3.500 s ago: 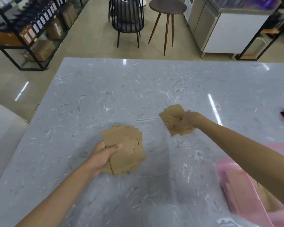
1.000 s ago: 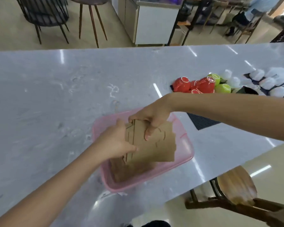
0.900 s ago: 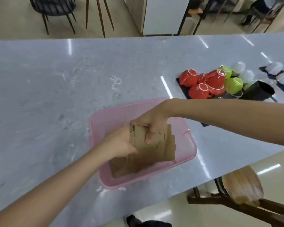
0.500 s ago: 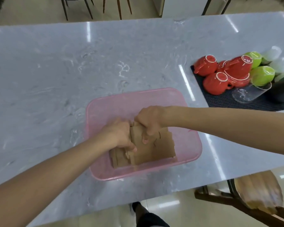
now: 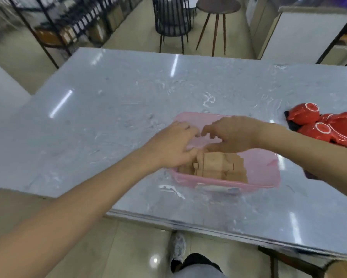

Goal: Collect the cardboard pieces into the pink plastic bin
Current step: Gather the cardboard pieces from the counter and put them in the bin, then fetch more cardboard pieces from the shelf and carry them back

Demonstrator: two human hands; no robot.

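The pink plastic bin [image 5: 262, 173] stands on the grey marble table near its front edge. Brown cardboard pieces [image 5: 218, 167] lie stacked inside it, against the near wall. My left hand [image 5: 172, 147] hovers over the bin's left side with fingers spread and nothing in it. My right hand [image 5: 232, 133] is above the bin's middle, fingers loosely apart, also holding nothing. The two hands nearly touch at the fingertips. The frame is motion-blurred.
Red cups [image 5: 325, 125] lie upside down on a dark mat at the table's right. The marble table [image 5: 108, 121] stretches left and back. Beyond it stand a black wire chair [image 5: 172, 19], a round side table [image 5: 216, 7] and shelving. My shoe [image 5: 178, 247] shows below.
Both hands carried the cardboard stacks from the table into the bin, let go and rose above it. The view has swung back to the left.
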